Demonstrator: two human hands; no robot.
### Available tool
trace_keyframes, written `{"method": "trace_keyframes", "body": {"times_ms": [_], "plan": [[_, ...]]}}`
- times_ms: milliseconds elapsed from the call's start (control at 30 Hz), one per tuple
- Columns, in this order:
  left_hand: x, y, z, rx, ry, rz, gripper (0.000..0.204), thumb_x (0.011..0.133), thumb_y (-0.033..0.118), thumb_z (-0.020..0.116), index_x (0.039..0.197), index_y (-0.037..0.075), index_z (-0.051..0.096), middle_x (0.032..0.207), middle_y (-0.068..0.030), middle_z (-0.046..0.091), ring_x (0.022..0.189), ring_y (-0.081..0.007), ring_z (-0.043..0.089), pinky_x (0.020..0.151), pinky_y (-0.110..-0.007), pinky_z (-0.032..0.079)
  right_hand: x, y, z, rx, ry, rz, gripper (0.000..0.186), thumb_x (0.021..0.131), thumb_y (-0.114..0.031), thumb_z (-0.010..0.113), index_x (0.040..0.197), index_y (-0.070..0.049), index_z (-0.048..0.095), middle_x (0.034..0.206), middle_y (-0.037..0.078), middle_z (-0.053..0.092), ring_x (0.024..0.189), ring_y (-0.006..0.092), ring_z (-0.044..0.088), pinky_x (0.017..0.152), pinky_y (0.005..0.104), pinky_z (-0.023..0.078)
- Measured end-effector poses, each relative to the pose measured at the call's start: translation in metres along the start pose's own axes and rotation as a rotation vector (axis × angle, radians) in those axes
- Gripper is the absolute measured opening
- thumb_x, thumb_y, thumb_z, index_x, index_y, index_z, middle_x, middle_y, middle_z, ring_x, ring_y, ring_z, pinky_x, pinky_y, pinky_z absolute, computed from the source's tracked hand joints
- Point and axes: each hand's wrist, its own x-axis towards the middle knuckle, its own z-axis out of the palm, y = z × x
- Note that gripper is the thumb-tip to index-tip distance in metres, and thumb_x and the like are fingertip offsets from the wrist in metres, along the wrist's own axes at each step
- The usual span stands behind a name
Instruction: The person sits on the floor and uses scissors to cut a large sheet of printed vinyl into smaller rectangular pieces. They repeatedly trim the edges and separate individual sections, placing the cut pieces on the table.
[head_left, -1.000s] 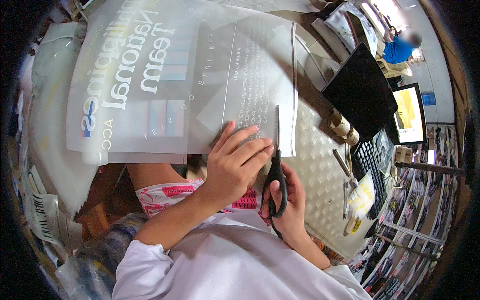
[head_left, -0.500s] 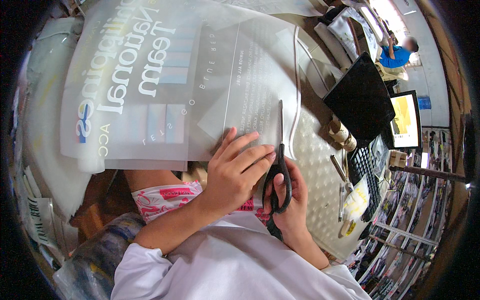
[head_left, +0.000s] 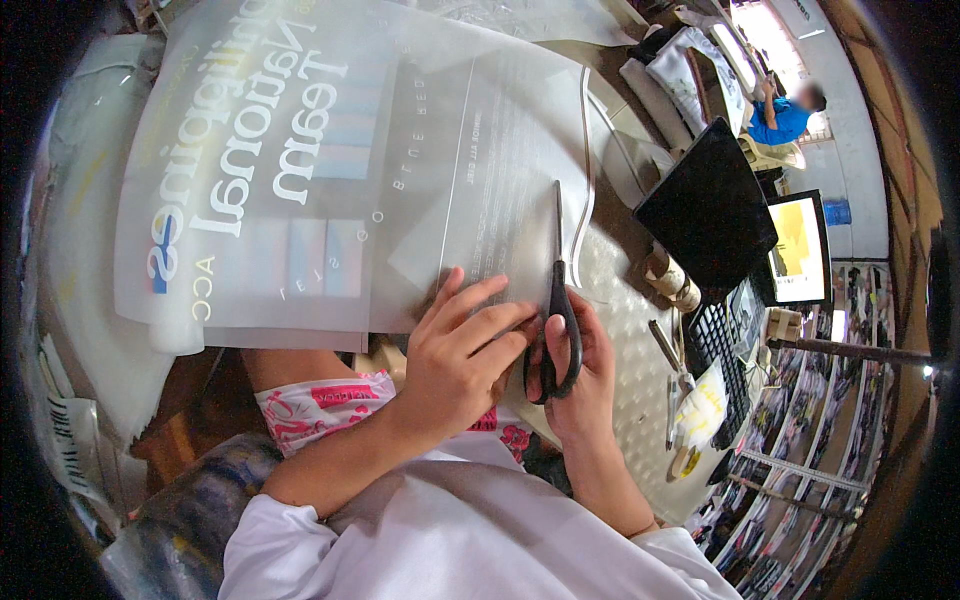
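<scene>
My right hand (head_left: 585,375) grips black-handled scissors (head_left: 557,300), whose blades point away from me along the right side of a large translucent printed film sheet (head_left: 330,170). My left hand (head_left: 460,350) lies flat with spread fingers on the near edge of that sheet, just left of the scissors. A narrow cut strip (head_left: 585,180) of the film curls beside the blades on the right. The sheet carries white lettering and pale colour blocks and spreads over the table (head_left: 640,330).
A dark monitor back (head_left: 705,215) and a lit screen (head_left: 795,250) stand at the right, with a black keyboard (head_left: 720,340) and small tools (head_left: 670,360) near it. Another person in blue (head_left: 785,115) sits far right. Pink patterned cloth (head_left: 320,405) covers my lap.
The scissors have advanced farther up the sheet, extending the cut. My left hand stays pressed on the film, shifted slightly.
</scene>
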Motion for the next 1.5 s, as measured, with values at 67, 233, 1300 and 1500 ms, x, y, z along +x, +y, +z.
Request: {"method": "trace_keyframes", "body": {"times_ms": [67,233,1300,1500], "plan": [[0.000,0.000,0.000,-0.004,0.001,-0.007,0.017,0.066,0.005,0.062,0.083,0.008,0.067,0.106,-0.0032,0.063,0.111,-0.0273,0.054,0.104,-0.051,0.033,0.003,-0.005,0.004,0.031,0.005,0.021,0.043,0.092,-0.026,0.058,0.122,0.002,0.046,0.074,0.002,0.055,0.043,0.0058,0.046,0.035,0.0193,0.037],[0.001,0.002,-0.002,-0.014,-0.010,-0.020,0.025,0.063,0.003,0.064,0.086,0.010,0.068,0.107,-0.0024,0.062,0.112,-0.0273,0.053,0.104,-0.051,0.033,0.011,-0.009,0.005,0.030,-0.007,0.039,0.042,0.092,-0.027,0.058,0.121,0.001,0.047,0.071,0.000,0.055,0.045,0.0052,0.048,0.035,0.0188,0.038],[0.004,0.002,-0.006,-0.104,0.043,-0.053,0.011,0.076,0.006,0.067,0.086,0.010,0.068,0.103,-0.0013,0.064,0.107,-0.0290,0.056,0.103,-0.049,0.035,0.084,-0.015,0.006,-0.120,-0.007,-0.083,0.045,0.090,-0.030,0.062,0.119,0.003,0.050,0.078,-0.003,0.051,0.066,0.0048,0.047,0.056,0.0197,0.037],[0.002,0.002,-0.007,-0.125,0.065,-0.022,0.014,0.074,0.007,0.067,0.088,0.009,0.069,0.104,-0.0010,0.063,0.106,-0.0280,0.056,0.103,-0.049,0.035,0.118,-0.033,0.013,-0.074,-0.041,-0.102,0.044,0.089,-0.030,0.062,0.113,0.004,0.052,0.063,-0.001,0.049,0.044,0.0083,0.045,0.039,0.0231,0.037]]}}
